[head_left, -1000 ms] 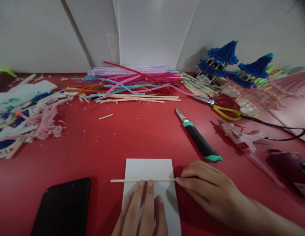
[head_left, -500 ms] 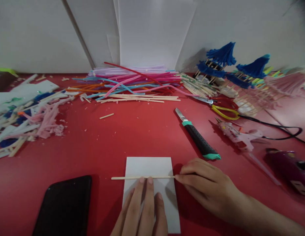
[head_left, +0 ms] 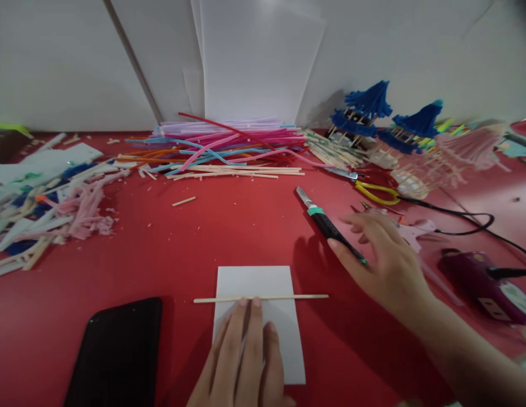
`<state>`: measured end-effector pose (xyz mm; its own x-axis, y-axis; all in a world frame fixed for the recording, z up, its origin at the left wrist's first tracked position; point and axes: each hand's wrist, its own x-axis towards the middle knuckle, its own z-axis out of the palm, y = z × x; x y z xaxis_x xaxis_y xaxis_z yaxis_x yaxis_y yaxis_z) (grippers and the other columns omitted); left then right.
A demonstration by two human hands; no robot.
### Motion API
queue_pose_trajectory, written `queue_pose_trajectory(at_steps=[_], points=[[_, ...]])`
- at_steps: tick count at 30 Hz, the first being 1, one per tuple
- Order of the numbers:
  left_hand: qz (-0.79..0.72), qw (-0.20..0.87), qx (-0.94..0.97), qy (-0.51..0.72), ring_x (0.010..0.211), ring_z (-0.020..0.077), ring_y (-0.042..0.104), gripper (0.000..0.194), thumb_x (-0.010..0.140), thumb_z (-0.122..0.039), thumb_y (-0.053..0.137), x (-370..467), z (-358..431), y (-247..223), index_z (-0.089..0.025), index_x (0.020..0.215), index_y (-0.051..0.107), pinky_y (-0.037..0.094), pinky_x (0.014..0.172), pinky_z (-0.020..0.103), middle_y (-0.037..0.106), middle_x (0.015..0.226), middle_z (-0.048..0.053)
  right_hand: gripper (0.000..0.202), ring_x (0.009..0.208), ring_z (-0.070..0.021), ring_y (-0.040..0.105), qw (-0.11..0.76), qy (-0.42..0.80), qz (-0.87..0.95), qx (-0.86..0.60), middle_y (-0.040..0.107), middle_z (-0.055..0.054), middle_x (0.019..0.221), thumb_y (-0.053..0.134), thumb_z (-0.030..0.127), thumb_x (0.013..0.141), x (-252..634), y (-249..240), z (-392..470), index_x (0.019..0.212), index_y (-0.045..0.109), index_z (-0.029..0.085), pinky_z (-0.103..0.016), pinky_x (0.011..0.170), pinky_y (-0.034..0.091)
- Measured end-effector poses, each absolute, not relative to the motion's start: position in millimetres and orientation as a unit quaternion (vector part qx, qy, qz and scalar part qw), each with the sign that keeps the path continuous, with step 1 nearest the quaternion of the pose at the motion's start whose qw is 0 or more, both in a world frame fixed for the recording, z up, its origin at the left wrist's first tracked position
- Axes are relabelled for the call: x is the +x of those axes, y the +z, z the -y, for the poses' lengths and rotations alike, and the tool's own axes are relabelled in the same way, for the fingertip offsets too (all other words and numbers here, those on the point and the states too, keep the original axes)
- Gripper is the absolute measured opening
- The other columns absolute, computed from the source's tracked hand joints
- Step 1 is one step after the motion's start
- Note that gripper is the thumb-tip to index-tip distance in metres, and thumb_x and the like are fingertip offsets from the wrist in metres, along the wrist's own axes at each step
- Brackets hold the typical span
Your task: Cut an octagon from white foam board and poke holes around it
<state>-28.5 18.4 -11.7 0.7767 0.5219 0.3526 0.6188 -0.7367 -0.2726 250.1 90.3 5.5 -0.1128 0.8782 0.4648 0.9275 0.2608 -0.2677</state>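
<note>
A thin wooden stick [head_left: 311, 296] lies across a white rectangular board [head_left: 254, 278], its two ends reaching past the sides. My left hand [head_left: 246, 356] rests flat on the board, fingers stretched out, with two fingertips pressing the stick. To the right, my right hand [head_left: 385, 260] hovers over a utility knife [head_left: 326, 223] with a black and green handle. Its thumb and fingers are apart on either side of the handle, and whether they touch it I cannot tell. The knife's blade points away to the upper left.
Pipe cleaners [head_left: 229, 138] and sticks are heaped along the back wall. Scraps [head_left: 80, 209] lie at left, a black phone [head_left: 118, 350] in front. At right are yellow-handled scissors [head_left: 377, 193], a pink glue gun [head_left: 417, 232], a purple power adapter [head_left: 483, 285] and small blue-roofed models [head_left: 366, 104].
My right hand has let go of the stick's right end and moved up and right over the knife. My left hand stays on the stick. The view has shifted slightly.
</note>
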Motion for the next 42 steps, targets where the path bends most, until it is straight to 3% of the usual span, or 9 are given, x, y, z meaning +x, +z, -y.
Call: queue_pose_trajectory(at_steps=[2,6,12,16,20,24,30,36,42], points=[[0.327,0.173,-0.918,-0.139,0.115,0.0361,0.062,0.041,0.096,-0.037,0.045,-25.5,-16.8,-11.0,-0.008,0.123,0.054,0.049,0.098,0.043,0.064,0.124,0.022,0.039,0.092,-0.0302,0.063,0.219,-0.063,0.728,-0.647,0.063,-0.015,0.104,0.06,0.041,0.087,261.0,1.5,-102.4,0.118,0.054,0.017,-0.045,0.076,0.051],[0.397,0.129,-0.893,-0.171,0.122,0.0363,0.056,0.044,0.093,-0.047,0.051,-16.7,-9.5,-12.4,-0.012,0.12,0.055,0.045,0.104,0.045,0.063,0.127,0.02,0.024,0.077,-0.027,0.064,0.115,-0.024,0.753,-0.648,0.066,-0.011,0.085,0.054,0.027,0.085,267.0,8.3,-119.7,0.104,0.06,0.015,-0.038,0.066,0.05],[0.413,0.084,-0.891,-0.169,0.124,0.0352,0.055,0.04,0.094,-0.045,0.048,-14.9,-7.7,-11.7,-0.014,0.119,0.055,0.044,0.104,0.042,0.062,0.129,0.019,0.026,0.075,-0.021,0.064,0.148,0.051,0.825,-0.543,0.066,-0.008,0.086,0.04,0.013,0.088,241.5,52.4,-108.4,0.108,0.057,0.015,-0.031,0.065,0.049],[0.411,0.09,-0.89,-0.174,0.124,0.0351,0.055,0.041,0.097,-0.044,0.042,-14.1,-7.4,-12.9,-0.012,0.119,0.055,0.046,0.102,0.042,0.062,0.129,0.02,0.026,0.085,-0.0182,0.066,0.096,0.145,0.877,-0.449,0.069,-0.007,0.101,0.047,0.022,0.097,224.7,69.2,-89.9,0.122,0.055,0.019,-0.029,0.071,0.052],[0.414,0.09,-0.888,-0.177,0.128,0.0354,0.051,0.045,0.095,-0.044,0.046,-13.3,-5.6,-15.2,-0.011,0.124,0.053,0.044,0.105,0.042,0.061,0.13,0.021,0.043,0.075,-0.0163,0.063,0.054,0.113,0.916,-0.381,0.07,-0.003,0.092,0.05,0.013,0.092,220.6,66.3,-82.0,0.133,0.054,0.027,-0.027,0.064,0.048],[0.399,0.102,-0.896,-0.168,0.124,0.0353,0.056,0.045,0.094,-0.045,0.047,-15.4,-8.5,-11.8,-0.01,0.121,0.055,0.047,0.101,0.042,0.063,0.127,0.02,0.054,0.062,-0.0148,0.056,0.006,0.056,0.927,-0.371,0.064,-0.002,0.079,0.049,0.006,0.087,219.5,61.4,-82.9,0.137,0.053,0.026,-0.026,0.055,0.042],[0.369,0.149,-0.908,-0.132,0.117,0.0348,0.061,0.046,0.096,-0.046,0.045,-19.3,-13.6,-6.1,-0.009,0.12,0.056,0.051,0.096,0.04,0.066,0.123,0.019,0.051,0.061,-0.0145,0.056,-0.041,0.051,0.927,-0.37,0.061,-0.001,0.079,0.054,0.013,0.088,210.8,66.1,-85.9,0.136,0.054,0.029,-0.027,0.05,0.034],[0.335,0.169,-0.919,-0.124,0.115,0.0342,0.062,0.047,0.095,-0.044,0.047,-23.3,-16.1,-6.2,-0.008,0.123,0.056,0.053,0.092,0.039,0.065,0.123,0.019,0.055,0.059,-0.0143,0.054,-0.034,0.038,0.929,-0.366,0.062,-0.001,0.082,0.059,0.014,0.086,208.5,65.8,-84.7,0.137,0.052,0.032,-0.028,0.048,0.03],[0.354,0.147,-0.914,-0.136,0.117,0.0355,0.06,0.05,0.095,-0.047,0.045,-20.0,-14.6,-7.4,-0.007,0.123,0.054,0.047,0.097,0.041,0.064,0.125,0.02,0.056,0.06,-0.0144,0.053,-0.046,0.039,0.93,-0.362,0.062,-0.001,0.081,0.06,0.014,0.084,208.3,65.5,-85.9,0.137,0.053,0.03,-0.029,0.048,0.028]])
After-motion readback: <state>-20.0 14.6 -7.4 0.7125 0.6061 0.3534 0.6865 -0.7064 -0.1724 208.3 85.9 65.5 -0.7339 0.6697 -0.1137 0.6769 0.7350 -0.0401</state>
